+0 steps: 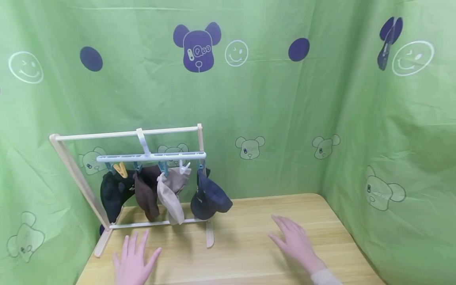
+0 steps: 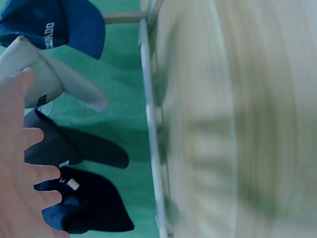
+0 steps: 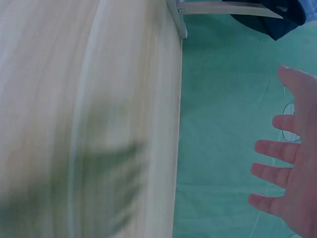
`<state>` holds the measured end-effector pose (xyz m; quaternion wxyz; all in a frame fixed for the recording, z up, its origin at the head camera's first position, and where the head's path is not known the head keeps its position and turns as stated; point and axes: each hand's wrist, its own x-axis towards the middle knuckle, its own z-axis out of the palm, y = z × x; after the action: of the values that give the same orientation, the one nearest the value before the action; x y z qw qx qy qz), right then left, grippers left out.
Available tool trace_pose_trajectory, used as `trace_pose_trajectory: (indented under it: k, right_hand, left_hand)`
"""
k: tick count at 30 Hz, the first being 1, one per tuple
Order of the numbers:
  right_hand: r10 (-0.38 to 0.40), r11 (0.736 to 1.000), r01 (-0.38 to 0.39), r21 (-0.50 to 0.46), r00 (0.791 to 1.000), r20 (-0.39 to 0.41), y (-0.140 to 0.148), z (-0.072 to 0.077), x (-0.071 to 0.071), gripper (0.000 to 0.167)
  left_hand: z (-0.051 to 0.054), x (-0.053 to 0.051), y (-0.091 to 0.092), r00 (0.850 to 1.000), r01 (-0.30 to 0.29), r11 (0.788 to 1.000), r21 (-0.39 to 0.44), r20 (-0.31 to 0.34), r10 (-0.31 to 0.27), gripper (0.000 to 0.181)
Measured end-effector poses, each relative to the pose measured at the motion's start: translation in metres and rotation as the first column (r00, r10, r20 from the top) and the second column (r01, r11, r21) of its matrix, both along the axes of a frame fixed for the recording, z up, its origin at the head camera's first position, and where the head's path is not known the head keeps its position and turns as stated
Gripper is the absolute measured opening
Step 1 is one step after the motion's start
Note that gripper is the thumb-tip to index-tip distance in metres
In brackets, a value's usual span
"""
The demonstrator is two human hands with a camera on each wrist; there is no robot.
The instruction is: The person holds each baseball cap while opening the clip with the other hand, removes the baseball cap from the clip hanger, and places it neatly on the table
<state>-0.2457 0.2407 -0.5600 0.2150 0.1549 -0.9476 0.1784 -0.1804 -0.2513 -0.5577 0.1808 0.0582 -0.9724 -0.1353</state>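
Note:
Several caps hang by clips from a pale blue hanger [image 1: 153, 157]: a black cap [image 1: 113, 194], a dark brown cap [image 1: 147, 198], a light grey cap [image 1: 172, 194] and a navy cap [image 1: 211, 197]. The hanger's hook sits over the top bar of a small wooden rack [image 1: 76, 178]. My left hand [image 1: 132, 261] is in front of the rack's lower bar, fingers spread, holding nothing. Off to the right of the rack is my right hand [image 1: 293, 241], above the table with fingers extended and no object in it. Both hands also show in their wrist views.
A yellow clip [image 1: 120, 170] and a white clip [image 1: 184, 167] are on the hanger among blue ones. The wooden table [image 1: 249, 253] is bordered by green patterned curtains [image 1: 270, 99] behind and at both sides. The rack's right foot [image 1: 209, 234] reaches forward on the table.

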Motion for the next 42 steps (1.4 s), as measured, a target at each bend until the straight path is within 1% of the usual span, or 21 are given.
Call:
trace_pose_trajectory:
  k: [2, 4, 7, 9, 12, 16, 17, 19, 21, 25, 28, 30, 35, 38, 41, 42]
  right_hand:
    - [0.014, 1.000, -0.014, -0.004, 1.000, -0.021, -0.003, 0.003, -0.002, 0.063]
    - [0.023, 1.000, -0.023, 0.000, 0.999, -0.032, -0.007, 0.006, -0.004, 0.061]
    - [0.040, 0.999, -0.039, 0.012, 0.998, -0.051, -0.015, 0.013, -0.007, 0.059]
    - [0.056, 0.998, -0.054, 0.022, 0.996, -0.072, -0.021, 0.018, -0.009, 0.059]
    - [0.091, 0.996, -0.089, 0.023, 0.990, -0.105, -0.031, 0.027, -0.011, 0.058]
    - [0.129, 0.992, -0.127, 0.025, 0.983, -0.132, -0.044, 0.037, -0.013, 0.056]
    - [0.137, 0.991, -0.135, 0.025, 0.981, -0.135, -0.047, 0.040, -0.014, 0.056]
    - [0.149, 0.989, -0.148, 0.020, 0.980, -0.135, -0.053, 0.046, -0.015, 0.056]
    - [0.161, 0.987, -0.160, 0.017, 0.977, -0.137, -0.060, 0.053, -0.016, 0.056]
    - [0.196, 0.981, -0.194, 0.027, 0.966, -0.172, -0.072, 0.063, -0.020, 0.055]
    - [0.232, 0.973, -0.228, 0.043, 0.947, -0.220, -0.080, 0.071, -0.024, 0.055]
    - [0.260, 0.966, -0.254, 0.055, 0.929, -0.264, -0.086, 0.078, -0.027, 0.055]
    - [0.323, 0.946, -0.309, 0.098, 0.871, -0.371, -0.100, 0.092, -0.033, 0.054]
    - [0.347, 0.938, -0.324, 0.125, 0.848, -0.401, -0.108, 0.101, -0.036, 0.054]
    - [0.368, 0.930, -0.340, 0.143, 0.831, -0.416, -0.115, 0.110, -0.040, 0.054]
    - [0.374, 0.927, -0.344, 0.148, 0.828, -0.417, -0.117, 0.113, -0.041, 0.054]
  left_hand:
    - [0.007, 0.002, -0.003, 1.000, 0.002, 1.000, 0.005, -0.028, -0.001, 0.073]
    - [0.014, 0.003, -0.005, 0.997, 0.006, 1.000, 0.007, -0.071, -0.005, 0.070]
    - [0.022, 0.003, -0.010, 0.986, 0.014, 1.000, 0.000, -0.164, -0.014, 0.067]
    - [0.027, 0.002, -0.013, 0.973, 0.022, 1.000, -0.008, -0.228, -0.023, 0.064]
    - [0.032, 0.000, -0.020, 0.946, 0.038, 0.998, -0.045, -0.320, -0.050, 0.062]
    - [0.040, 0.000, -0.027, 0.912, 0.051, 0.995, -0.089, -0.401, -0.083, 0.061]
    - [0.043, 0.000, -0.028, 0.908, 0.051, 0.995, -0.091, -0.410, -0.084, 0.060]
    - [0.048, 0.000, -0.031, 0.906, 0.042, 0.994, -0.099, -0.415, -0.080, 0.060]
    - [0.054, 0.001, -0.033, 0.912, 0.037, 0.995, -0.097, -0.405, -0.073, 0.060]
    - [0.066, 0.002, -0.039, 0.928, 0.035, 0.997, -0.069, -0.367, -0.058, 0.059]
    - [0.076, 0.003, -0.042, 0.933, 0.031, 0.998, -0.062, -0.356, -0.052, 0.058]
    - [0.083, 0.003, -0.044, 0.934, 0.028, 0.997, -0.071, -0.354, -0.052, 0.058]
    - [0.096, 0.002, -0.049, 0.929, 0.039, 0.996, -0.082, -0.365, -0.067, 0.057]
    - [0.103, 0.000, -0.052, 0.921, 0.049, 0.995, -0.089, -0.382, -0.080, 0.056]
    - [0.109, -0.003, -0.054, 0.902, 0.056, 0.993, -0.105, -0.421, -0.096, 0.054]
    - [0.111, -0.005, -0.055, 0.893, 0.058, 0.992, -0.114, -0.438, -0.102, 0.055]
